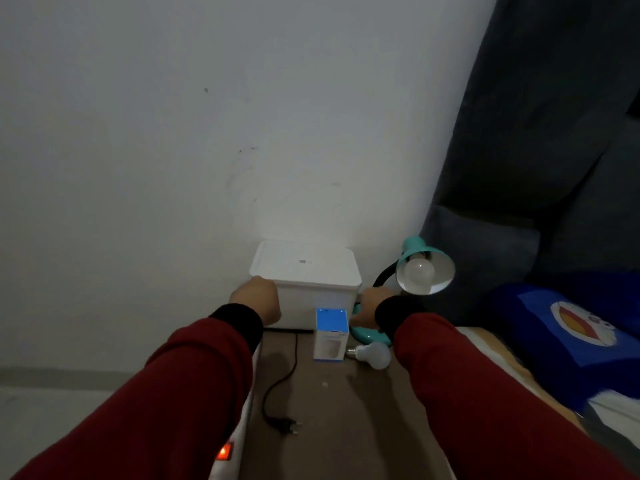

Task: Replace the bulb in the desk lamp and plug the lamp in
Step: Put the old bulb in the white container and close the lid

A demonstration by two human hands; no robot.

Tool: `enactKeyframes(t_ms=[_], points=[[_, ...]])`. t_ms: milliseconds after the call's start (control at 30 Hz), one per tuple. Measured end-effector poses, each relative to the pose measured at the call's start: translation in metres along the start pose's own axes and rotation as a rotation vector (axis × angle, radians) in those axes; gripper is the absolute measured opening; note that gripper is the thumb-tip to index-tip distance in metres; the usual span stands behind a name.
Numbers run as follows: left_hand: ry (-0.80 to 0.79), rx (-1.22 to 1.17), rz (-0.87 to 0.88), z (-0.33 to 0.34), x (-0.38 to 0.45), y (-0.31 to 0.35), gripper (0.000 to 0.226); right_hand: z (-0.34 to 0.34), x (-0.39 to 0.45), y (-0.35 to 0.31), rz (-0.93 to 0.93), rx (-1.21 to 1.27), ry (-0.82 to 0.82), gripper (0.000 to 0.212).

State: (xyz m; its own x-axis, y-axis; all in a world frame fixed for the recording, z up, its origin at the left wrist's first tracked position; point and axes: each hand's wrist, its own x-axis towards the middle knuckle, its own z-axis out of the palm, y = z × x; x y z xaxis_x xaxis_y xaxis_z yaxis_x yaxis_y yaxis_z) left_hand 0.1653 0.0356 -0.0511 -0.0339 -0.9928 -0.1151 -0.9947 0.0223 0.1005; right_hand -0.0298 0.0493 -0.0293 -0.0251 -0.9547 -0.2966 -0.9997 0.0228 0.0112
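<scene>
1. Over by the wall, at the far end of the brown desk, we've got our left hand against the near left corner of the white lidded storage box. Its fingers look curled in, but we can't tell whether they're really gripping the box or just resting on it.
2. Our right hand is down at the teal desk lamp, near the bottom of the black gooseneck above the round base. Those fingers are mostly hidden behind the wrist, so whether they're closed on the lamp we can't say.
3. As for the bulbs, there's a white frosted bulb sitting in the lamp's shade, unlit, with the shade tipped toward us. A loose bulb lies on its side on the desk just beside the blue-and-white bulb box, which stands upright.
4. So our guess is the swap is pretty much done and we're on the plug-in part, maybe shifting the box or lamp first.
5. The black plug is lying free on the desk at the end of its cord, not in anything.
6. Next move would be picking up that plug and lining its two pins up with a socket. The power strip with the glowing orange switch at the desk's left edge looks like the obvious spot.
</scene>
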Motion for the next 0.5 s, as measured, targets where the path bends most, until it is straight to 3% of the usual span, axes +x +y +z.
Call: enactKeyframes(t_ms=[300,500], points=[[-0.005,-0.017,-0.036,-0.002,-0.024,-0.039,0.028,0.012,-0.002,-0.065,-0.161,-0.08,-0.033,0.053],[0.033,-0.076,-0.054,0.007,-0.021,-0.056,0.037,0.022,0.014,-0.08,-0.203,0.105,0.008,0.075]])
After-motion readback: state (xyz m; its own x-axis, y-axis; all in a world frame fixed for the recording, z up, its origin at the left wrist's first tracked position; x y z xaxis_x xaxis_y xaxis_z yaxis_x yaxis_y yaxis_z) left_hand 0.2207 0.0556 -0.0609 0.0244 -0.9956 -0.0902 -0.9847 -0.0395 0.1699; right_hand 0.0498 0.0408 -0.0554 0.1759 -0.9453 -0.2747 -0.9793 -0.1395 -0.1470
